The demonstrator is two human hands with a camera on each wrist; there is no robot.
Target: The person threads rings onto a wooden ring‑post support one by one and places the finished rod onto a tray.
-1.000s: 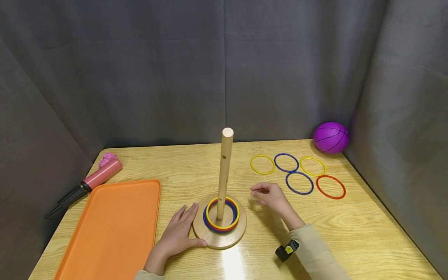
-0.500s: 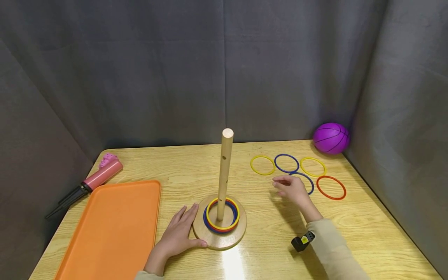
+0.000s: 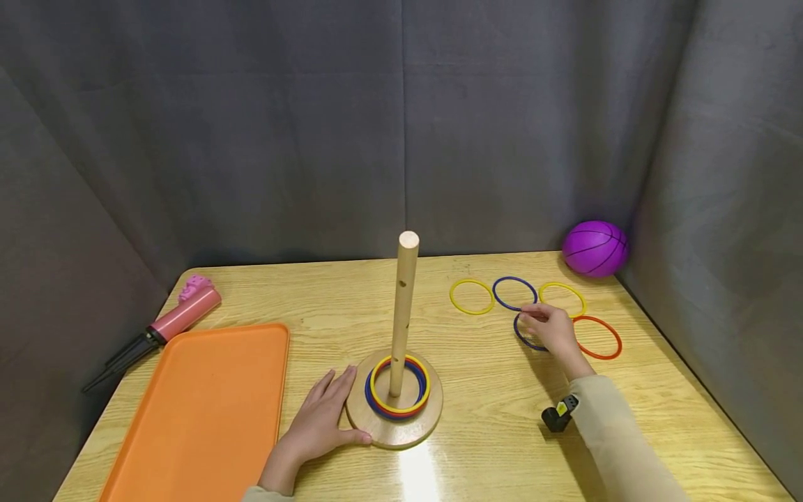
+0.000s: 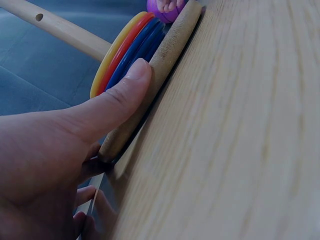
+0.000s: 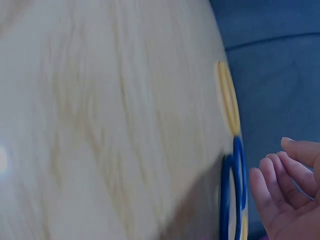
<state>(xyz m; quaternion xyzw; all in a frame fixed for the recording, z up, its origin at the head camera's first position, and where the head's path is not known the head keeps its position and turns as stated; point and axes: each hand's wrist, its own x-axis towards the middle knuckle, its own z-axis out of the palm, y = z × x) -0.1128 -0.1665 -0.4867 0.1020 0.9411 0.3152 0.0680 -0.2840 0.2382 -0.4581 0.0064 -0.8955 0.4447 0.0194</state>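
Note:
A round wooden base (image 3: pixel 392 436) carries an upright peg (image 3: pixel 404 314), with a stack of blue, red and yellow rings (image 3: pixel 380 404) around the peg's foot. My left hand (image 3: pixel 318 422) rests against the left side of the base, fingers spread and straight, thumb (image 4: pixel 127 85) along its rim in the left wrist view. Over at the right, my right hand (image 3: pixel 555 333) hovers above the nearer blue ring (image 3: pixel 523 339), overlapping part of it. In the right wrist view its fingers (image 5: pixel 272 190) are loosely bent, holding nothing, above the blue rings (image 5: pixel 225 200).
Around that ring lie two yellow rings (image 3: pixel 453 305), another blue ring (image 3: pixel 514 278) and a red ring (image 3: pixel 617 338). A purple ball (image 3: pixel 594 249) sits at the back right corner. At left are an orange tray (image 3: pixel 207 411), a pink hand pump (image 3: pixel 185 314) and a small pink object (image 3: pixel 196 284).
My right hand has moved right and slightly away from me, from beside the peg to over the nearer blue ring. The left hand has stayed against the base.

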